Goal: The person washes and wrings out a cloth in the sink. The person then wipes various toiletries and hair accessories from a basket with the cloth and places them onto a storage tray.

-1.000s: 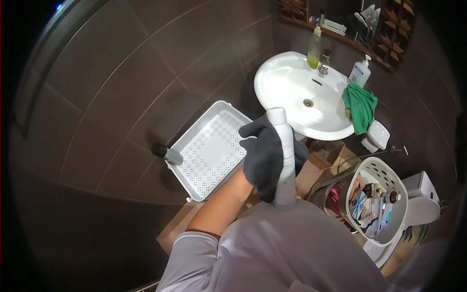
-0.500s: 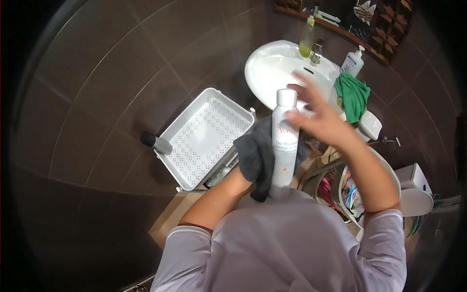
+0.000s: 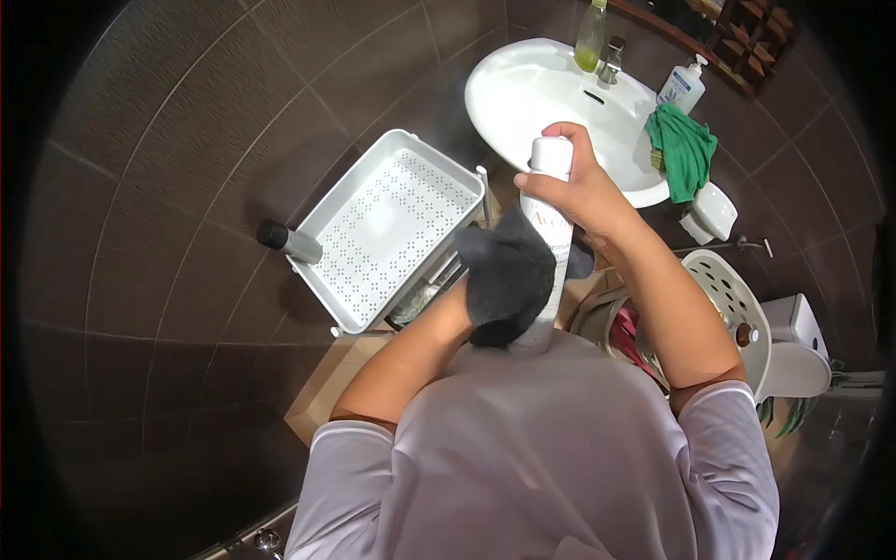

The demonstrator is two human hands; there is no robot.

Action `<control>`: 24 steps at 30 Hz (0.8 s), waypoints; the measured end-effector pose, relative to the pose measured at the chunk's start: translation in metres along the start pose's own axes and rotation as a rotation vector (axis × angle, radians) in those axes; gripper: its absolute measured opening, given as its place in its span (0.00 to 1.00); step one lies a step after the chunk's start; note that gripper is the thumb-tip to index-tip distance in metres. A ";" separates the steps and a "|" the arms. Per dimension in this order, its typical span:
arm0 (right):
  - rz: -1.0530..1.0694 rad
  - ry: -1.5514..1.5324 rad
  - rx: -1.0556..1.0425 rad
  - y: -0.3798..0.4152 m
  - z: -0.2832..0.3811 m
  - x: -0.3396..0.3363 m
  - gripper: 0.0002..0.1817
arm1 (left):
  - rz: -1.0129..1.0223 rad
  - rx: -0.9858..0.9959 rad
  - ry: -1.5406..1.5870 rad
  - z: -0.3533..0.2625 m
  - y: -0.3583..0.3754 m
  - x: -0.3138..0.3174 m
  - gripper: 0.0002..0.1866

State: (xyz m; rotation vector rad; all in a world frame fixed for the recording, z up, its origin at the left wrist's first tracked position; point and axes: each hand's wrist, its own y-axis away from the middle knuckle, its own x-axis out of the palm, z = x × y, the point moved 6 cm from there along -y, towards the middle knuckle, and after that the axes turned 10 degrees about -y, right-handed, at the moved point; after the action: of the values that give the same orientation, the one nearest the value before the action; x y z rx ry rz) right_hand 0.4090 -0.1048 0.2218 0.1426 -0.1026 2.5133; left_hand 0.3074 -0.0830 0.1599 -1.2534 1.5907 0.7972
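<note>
A tall white spray can [image 3: 558, 252] stands nearly upright close to my chest, its cap at the top. My right hand [image 3: 590, 194] is closed around its upper part, the thumb lying across the front just below the cap. Over my left hand hangs a dark grey cloth [image 3: 509, 285], which is pressed against the side of the can. The cloth hides the fingers of my left hand; only the wrist [image 3: 457, 306] shows.
To the left stands a white perforated tray cart [image 3: 378, 229] with a dark-capped bottle [image 3: 294, 243] at its edge. Ahead is a washbasin [image 3: 523, 93] with a pump bottle [image 3: 683, 86] and a green cloth [image 3: 684, 149]. A laundry basket [image 3: 737, 289] and toilet [image 3: 793, 359] are at right.
My right hand has gone from open fingers beside the can to a grip around its top. The cloth has come round to the front of the can, covering more of it.
</note>
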 end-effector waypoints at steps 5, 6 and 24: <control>0.078 -0.366 0.161 0.001 -0.017 -0.021 0.40 | -0.105 0.190 -1.055 0.001 0.038 0.089 0.13; 0.150 -0.559 0.233 0.002 -0.022 -0.023 0.40 | -0.105 0.192 -1.056 -0.001 0.035 0.080 0.13; -0.239 -0.208 -0.300 -0.057 0.072 0.000 0.46 | -0.764 -0.124 -0.035 0.020 0.002 -0.049 0.09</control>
State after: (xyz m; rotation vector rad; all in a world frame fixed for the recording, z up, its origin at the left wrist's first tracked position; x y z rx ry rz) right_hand 0.4480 -0.0659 0.2952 0.2753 -0.5138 2.2094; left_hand 0.3135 -0.0469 0.1979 -1.7561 0.9111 0.4186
